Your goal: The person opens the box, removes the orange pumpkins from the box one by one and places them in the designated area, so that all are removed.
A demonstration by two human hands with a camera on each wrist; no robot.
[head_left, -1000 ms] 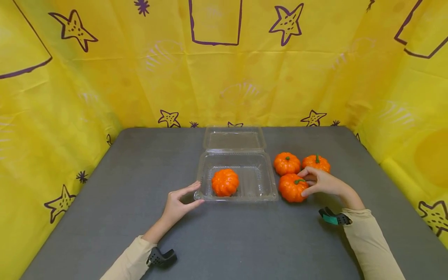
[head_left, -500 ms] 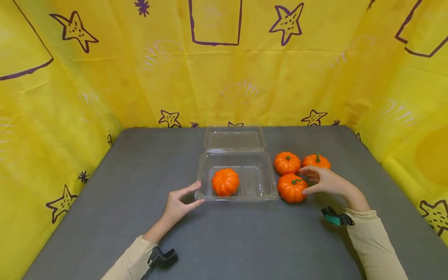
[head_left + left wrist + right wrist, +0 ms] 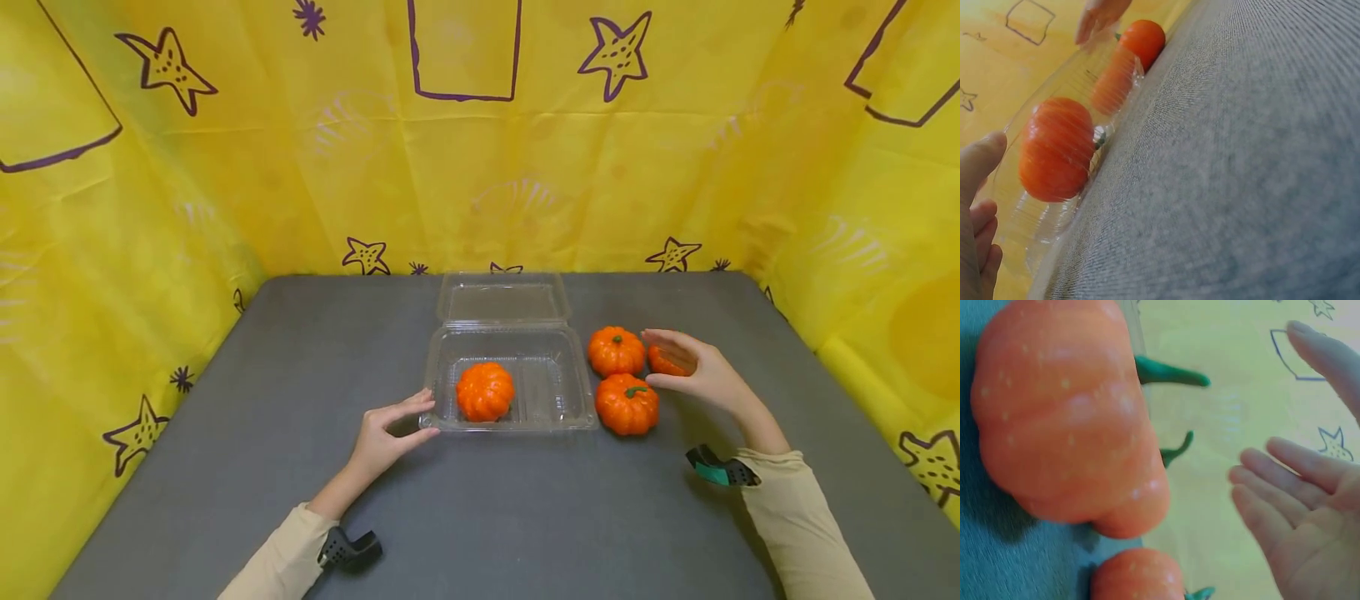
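A clear plastic clamshell container (image 3: 536, 400) stands with its lid laid back. Inside its left part lies an orange toy pumpkin (image 3: 485, 392). My left hand (image 3: 378, 437) spans the container's front left corner, thumb at the front edge and fingers at the side, all fairly straight. To the right of the container are a front pumpkin (image 3: 627, 405) with a green stem, a back left pumpkin (image 3: 616, 351) and a back right pumpkin (image 3: 666, 360). My right hand (image 3: 705, 375) hovers over these, fingers spread and holding nothing; it partly hides the back right one.
All of this rests on a dark grey table (image 3: 480, 517). A yellow printed cloth (image 3: 480, 167) encloses its back and sides. The container's open lid (image 3: 502, 298) lies toward the back edge.
My right hand has let go of the front pumpkin and risen slightly toward the back right one. The front pumpkin stays beside the container. My left hand has hardly moved.
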